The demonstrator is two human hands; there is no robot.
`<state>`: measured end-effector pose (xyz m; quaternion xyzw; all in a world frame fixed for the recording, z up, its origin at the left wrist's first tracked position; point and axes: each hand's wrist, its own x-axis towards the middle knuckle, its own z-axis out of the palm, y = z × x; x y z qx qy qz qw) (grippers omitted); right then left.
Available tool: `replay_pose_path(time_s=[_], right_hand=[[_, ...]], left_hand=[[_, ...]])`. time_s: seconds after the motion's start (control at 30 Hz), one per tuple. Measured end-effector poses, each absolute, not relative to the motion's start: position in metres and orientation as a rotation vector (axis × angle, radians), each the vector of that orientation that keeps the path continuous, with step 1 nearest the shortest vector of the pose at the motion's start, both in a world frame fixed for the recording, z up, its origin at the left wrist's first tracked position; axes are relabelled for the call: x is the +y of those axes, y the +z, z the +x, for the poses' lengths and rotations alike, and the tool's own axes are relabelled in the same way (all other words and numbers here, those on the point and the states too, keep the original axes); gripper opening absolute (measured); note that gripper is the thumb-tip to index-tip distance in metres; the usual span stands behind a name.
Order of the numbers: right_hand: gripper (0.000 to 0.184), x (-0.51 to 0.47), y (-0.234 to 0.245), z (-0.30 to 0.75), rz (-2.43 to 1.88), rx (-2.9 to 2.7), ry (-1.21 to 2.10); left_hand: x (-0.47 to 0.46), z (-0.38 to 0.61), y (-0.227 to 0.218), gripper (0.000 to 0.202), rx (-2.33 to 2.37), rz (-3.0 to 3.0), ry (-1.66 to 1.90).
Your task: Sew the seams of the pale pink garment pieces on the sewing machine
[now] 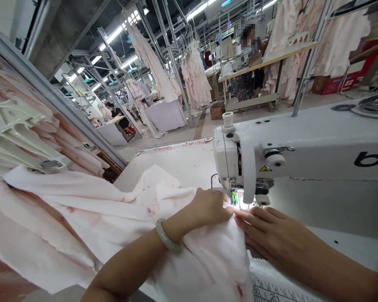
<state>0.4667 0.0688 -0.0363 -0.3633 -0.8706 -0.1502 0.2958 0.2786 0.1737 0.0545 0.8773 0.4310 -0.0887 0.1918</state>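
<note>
Pale pink fabric (208,251) with small reddish spots spreads from the left side up to the sewing machine (290,142). My left hand (212,205), with a pale bangle on its wrist, is closed on the cloth just in front of the lit needle area. From the right, my right hand (267,228) reaches in, its fingers at the fabric's edge and its fingertips close to my left thumb. Part of that grip is hidden. Beside the needle shows a small green piece (234,198); the cloth under the presser foot is hidden.
White plastic clip hangers (25,134) hold pink garments at the left, beside a metal rail. A ruler scale (280,293) lies along the table's front. Farther back are hanging garments (195,75), a wooden-edged worktable (271,61) and people seated at other stations.
</note>
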Motion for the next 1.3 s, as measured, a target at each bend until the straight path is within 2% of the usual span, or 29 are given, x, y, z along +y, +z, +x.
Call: replay_pose_path(time_s=[0.13,0.23,0.47,0.6,0.93,1.13,1.3], right_hand=[[0.025,0.068,-0.036,0.466,-0.956,-2.32,-0.4],[0.031,0.069,-0.03,0.465,-0.95,-2.314,-0.385],[0.034,0.069,-0.023,0.462,-0.916,-2.276,-0.368],[0.037,0.069,-0.017,0.462,-0.892,-2.272,-0.374],[0.034,0.073,-0.021,0.471,-0.877,-2.336,-0.453],[0.037,0.076,-0.018,0.473,-0.894,-2.354,-0.448],[0.033,0.075,-0.014,0.472,-0.916,-2.338,-0.382]], left_hand=[[0.176,0.279,0.056,0.024,1.208,2.472,-0.309],[0.176,0.28,0.056,0.02,1.239,2.446,-0.31],[0.171,0.275,0.051,0.044,1.304,2.211,-0.103],[0.17,0.272,0.05,0.037,1.328,2.142,0.019],[0.175,0.269,0.042,0.019,1.268,2.188,0.056],[0.174,0.267,0.041,0.019,1.24,2.221,0.034],[0.171,0.267,0.042,0.026,1.237,2.253,-0.01]])
